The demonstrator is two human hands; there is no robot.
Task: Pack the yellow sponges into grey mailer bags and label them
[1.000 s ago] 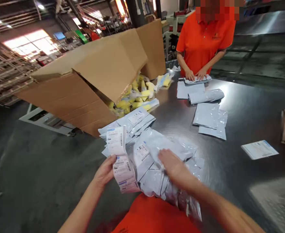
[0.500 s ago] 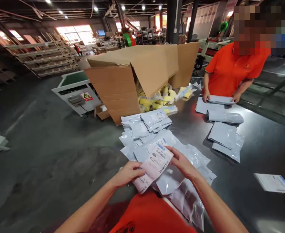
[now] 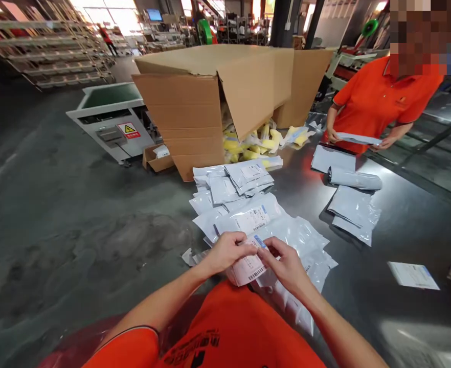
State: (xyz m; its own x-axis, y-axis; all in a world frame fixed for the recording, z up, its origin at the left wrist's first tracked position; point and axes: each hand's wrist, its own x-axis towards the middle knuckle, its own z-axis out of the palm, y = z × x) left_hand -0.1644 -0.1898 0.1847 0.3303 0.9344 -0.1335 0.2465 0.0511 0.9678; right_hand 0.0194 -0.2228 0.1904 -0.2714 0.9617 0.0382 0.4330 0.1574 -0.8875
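Observation:
A printed shipping label (image 3: 248, 268) with barcodes and a blue patch is pinched between both hands, close to my body. My left hand (image 3: 229, 251) grips its upper left edge, thumb pointing right. My right hand (image 3: 285, 260) pinches its upper right corner, fingertips almost meeting the left thumb. Just beyond the hands lies a white poly mailer (image 3: 229, 222) bearing a similar label. Behind it is a heap of labelled mailers (image 3: 244, 176), and more plastic mailers (image 3: 308, 237) spread out to the right, partly under my right forearm.
A large cardboard box (image 3: 187, 117) stands behind the heap, with yellow wrapped items (image 3: 252, 145) spilling from it. A co-worker (image 3: 386, 102) in orange handles a mailer across the metal table (image 3: 402, 214). Rolled mailers (image 3: 354, 179), flat mailers (image 3: 354, 212) and a loose label sheet (image 3: 413, 275) lie on the right.
My left hand has moved up and right along the label, so both hands now meet near its top edge. The view has tilted downward. The co-worker has lifted a mailer slightly.

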